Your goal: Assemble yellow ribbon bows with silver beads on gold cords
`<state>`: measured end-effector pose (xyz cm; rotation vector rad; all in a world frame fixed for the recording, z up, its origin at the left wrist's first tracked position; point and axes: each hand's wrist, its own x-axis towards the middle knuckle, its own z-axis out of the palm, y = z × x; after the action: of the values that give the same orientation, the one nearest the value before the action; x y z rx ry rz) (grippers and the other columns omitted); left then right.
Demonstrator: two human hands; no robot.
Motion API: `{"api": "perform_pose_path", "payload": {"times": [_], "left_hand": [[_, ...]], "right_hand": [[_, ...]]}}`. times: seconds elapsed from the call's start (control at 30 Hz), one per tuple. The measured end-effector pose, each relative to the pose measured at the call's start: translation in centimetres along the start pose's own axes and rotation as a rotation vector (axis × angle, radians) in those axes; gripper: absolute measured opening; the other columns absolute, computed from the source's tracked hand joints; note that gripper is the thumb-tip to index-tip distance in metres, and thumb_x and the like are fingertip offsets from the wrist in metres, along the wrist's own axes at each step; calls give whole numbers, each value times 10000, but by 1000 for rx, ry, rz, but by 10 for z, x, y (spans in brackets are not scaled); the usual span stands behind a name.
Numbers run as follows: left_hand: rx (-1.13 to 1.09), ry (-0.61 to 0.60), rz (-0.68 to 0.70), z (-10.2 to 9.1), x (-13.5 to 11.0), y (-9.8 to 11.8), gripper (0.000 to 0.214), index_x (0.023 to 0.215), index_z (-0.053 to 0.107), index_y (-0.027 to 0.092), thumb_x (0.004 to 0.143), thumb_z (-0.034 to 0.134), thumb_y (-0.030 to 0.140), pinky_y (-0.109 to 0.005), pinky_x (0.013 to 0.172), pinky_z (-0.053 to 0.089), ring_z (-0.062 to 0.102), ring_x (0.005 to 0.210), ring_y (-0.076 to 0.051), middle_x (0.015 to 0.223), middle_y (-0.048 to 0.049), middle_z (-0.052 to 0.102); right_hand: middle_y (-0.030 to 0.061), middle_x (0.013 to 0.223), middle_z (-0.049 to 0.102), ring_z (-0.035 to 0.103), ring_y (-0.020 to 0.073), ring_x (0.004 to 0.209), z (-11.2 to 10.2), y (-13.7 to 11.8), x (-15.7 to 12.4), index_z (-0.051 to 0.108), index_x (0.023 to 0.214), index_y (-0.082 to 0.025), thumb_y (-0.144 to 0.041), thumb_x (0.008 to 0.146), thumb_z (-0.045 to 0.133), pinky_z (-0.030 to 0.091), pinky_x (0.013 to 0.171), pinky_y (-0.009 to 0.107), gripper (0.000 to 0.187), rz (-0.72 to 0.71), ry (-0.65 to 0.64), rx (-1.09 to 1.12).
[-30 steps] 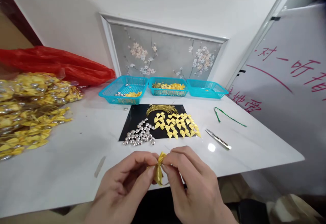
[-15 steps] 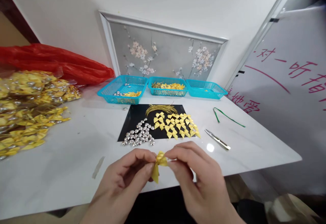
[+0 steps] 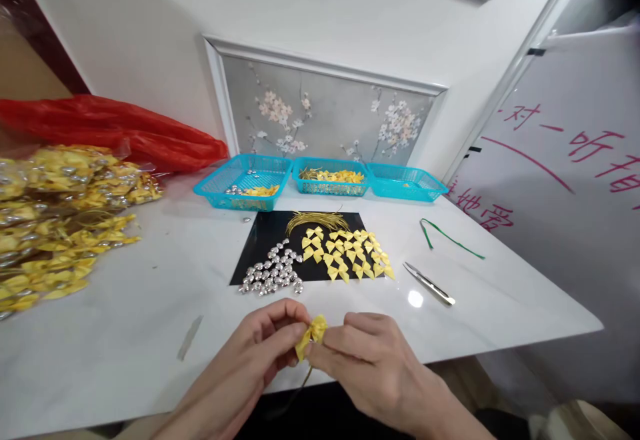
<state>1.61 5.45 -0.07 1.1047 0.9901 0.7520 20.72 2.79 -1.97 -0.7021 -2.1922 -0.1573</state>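
We have a yellow ribbon bow [image 3: 317,329] in a close two-handed pinch: thumb and forefinger of the left hand [image 3: 273,341] on its left side, fingers of the right hand [image 3: 375,360] pressed against its right. A gold cord [image 3: 308,376] dangles beneath; were it to snag, or our pinch to slacken, the bow could twist or slip. Our forearms angle inward, fingers curled, over the white table's near edge, nearer us than the silver beads [image 3: 275,271].

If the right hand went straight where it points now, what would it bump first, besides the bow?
Probably the left hand, just across the yellow bow from the right hand, though depth is hard to judge.
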Motion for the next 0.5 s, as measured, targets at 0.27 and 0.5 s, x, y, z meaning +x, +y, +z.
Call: {"api": "perform_pose_path", "payload": {"times": [0.27, 0.5], "left_hand": [[472, 123, 228, -6, 18, -11, 111, 805, 763, 249, 851, 695, 325, -284, 668, 417, 588, 688, -209, 704, 8, 710], [537, 334, 338, -12, 19, -22, 120, 856, 836, 295, 755, 792, 343, -322, 792, 492, 686, 890, -282, 1123, -56, 805]], "right_hand": [[-9, 705, 596, 547, 105, 560, 17, 6, -1, 668, 811, -173, -186, 984, 587, 460, 474, 199, 190, 560, 293, 337], [1, 703, 629, 562, 105, 552, 23, 2, -2, 703, 831, -167, -146, 957, 605, 482, 472, 200, 160, 548, 356, 279]]}}
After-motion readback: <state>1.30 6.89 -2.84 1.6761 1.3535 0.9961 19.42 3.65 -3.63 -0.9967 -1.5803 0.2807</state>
